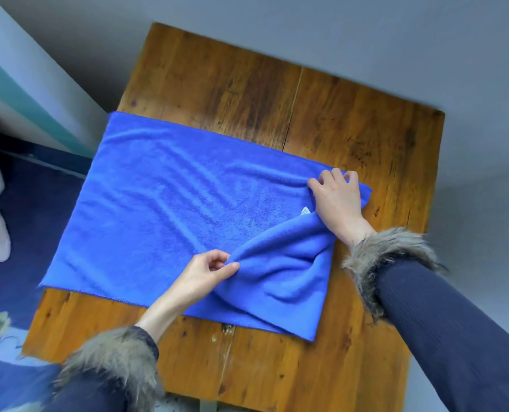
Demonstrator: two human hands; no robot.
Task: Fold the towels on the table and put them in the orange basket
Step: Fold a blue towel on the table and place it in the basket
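Now, near hand: left hand (pixel 206 273) pinches a raised fold of the blue towel (pixel 164 209) between thumb and fingers (pixel 232 266).
Far hand: right hand (pixel 338 197) grips the towel's right edge, fingers curled.
Advice: I think both edges should travel together so the corners meet.
Towel: soft fleece, rectangular, lying on the worn wooden counter (pixel 351 120).
Basket: not visible.

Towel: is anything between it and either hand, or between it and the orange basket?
Nothing: both the left hand and right hand already grip the towel. No basket is in view, so that path can't be judged.
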